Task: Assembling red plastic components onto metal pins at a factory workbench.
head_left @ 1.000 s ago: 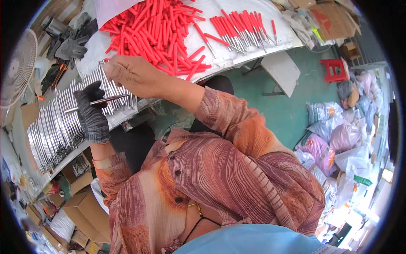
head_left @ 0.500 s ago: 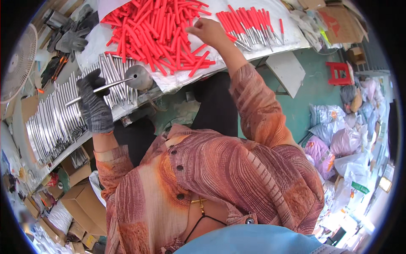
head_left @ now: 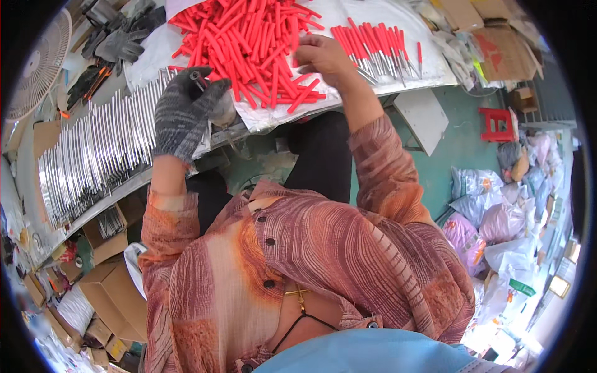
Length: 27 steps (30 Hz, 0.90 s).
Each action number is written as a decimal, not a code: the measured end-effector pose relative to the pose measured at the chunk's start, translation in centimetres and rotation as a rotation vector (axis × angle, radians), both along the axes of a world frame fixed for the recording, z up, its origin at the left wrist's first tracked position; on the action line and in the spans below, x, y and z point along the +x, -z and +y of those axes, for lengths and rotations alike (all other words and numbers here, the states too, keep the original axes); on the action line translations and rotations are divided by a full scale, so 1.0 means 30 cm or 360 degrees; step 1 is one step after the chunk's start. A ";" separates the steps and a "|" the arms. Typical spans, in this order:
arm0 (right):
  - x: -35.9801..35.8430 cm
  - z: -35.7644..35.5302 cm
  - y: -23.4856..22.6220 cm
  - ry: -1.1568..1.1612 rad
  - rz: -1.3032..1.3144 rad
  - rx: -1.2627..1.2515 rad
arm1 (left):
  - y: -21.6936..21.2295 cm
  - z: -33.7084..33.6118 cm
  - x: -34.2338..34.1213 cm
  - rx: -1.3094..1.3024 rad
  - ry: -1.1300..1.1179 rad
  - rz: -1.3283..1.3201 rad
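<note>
My left hand (head_left: 183,115), in a grey knit glove, is closed around a metal rod (head_left: 196,76) whose end shows between thumb and fingers. Most of the rod is hidden by the glove. Just beside the glove, a rounded grey metal piece (head_left: 222,113) at the table edge is partly covered. My bare right hand (head_left: 328,61) is pinched at a red tube (head_left: 295,32) standing out from the fingertips. Left of that hand spreads a heap of loose red tubes (head_left: 249,53). Beyond it to the right lie rods with red sleeves (head_left: 379,46).
A long row of bare metal rods (head_left: 102,149) lines the table's left side. Spare gloves (head_left: 121,46) and a fan (head_left: 40,68) are at the far left. Cardboard boxes (head_left: 115,298) stand below. A red stool (head_left: 497,124) and filled plastic bags (head_left: 476,193) are on the right.
My left hand has moved right and away from me, turning the rod from crosswise to nearly end-on. A red tube now shows upright at my right fingertips. The whole view has shifted slightly.
</note>
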State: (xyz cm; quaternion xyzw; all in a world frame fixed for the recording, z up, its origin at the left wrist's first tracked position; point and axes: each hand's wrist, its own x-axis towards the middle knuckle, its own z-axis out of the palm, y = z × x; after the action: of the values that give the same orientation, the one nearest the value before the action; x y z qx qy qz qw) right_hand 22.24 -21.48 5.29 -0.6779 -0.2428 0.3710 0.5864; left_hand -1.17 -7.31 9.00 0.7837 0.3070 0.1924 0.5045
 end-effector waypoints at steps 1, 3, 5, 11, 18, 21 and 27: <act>-0.044 0.010 -0.029 0.0056 0.0174 0.0229 | 0.019 -0.001 -0.016 -0.0112 0.0006 -0.0196; -0.147 0.038 -0.114 0.0100 0.0347 0.0465 | 0.023 -0.026 -0.044 -0.0235 -0.0053 -0.0339; -0.233 0.064 -0.181 -0.0027 0.0358 0.0930 | 0.018 -0.049 -0.070 -0.0420 -0.0155 -0.0520; -0.359 0.096 -0.298 -0.0078 0.0170 0.0859 | 0.014 -0.065 -0.073 -0.0446 -0.0202 -0.0480; -0.439 0.114 -0.317 0.0017 -0.0233 0.1169 | 0.010 -0.063 -0.076 -0.0421 -0.0217 -0.0460; -0.440 0.119 -0.327 -0.0303 -0.1358 0.0812 | 0.020 -0.047 -0.095 -0.0400 -0.0203 -0.0392; -0.419 0.179 -0.344 -0.0654 -0.0805 0.0764 | 0.072 0.062 -0.130 -0.0585 -0.0182 -0.0538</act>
State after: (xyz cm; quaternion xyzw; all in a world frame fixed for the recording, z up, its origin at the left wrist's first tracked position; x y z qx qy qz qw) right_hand 9.67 -16.09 15.61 -0.5290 -0.5896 0.2348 0.5633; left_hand -5.07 -5.47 6.84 0.6169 0.2920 0.2899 0.6709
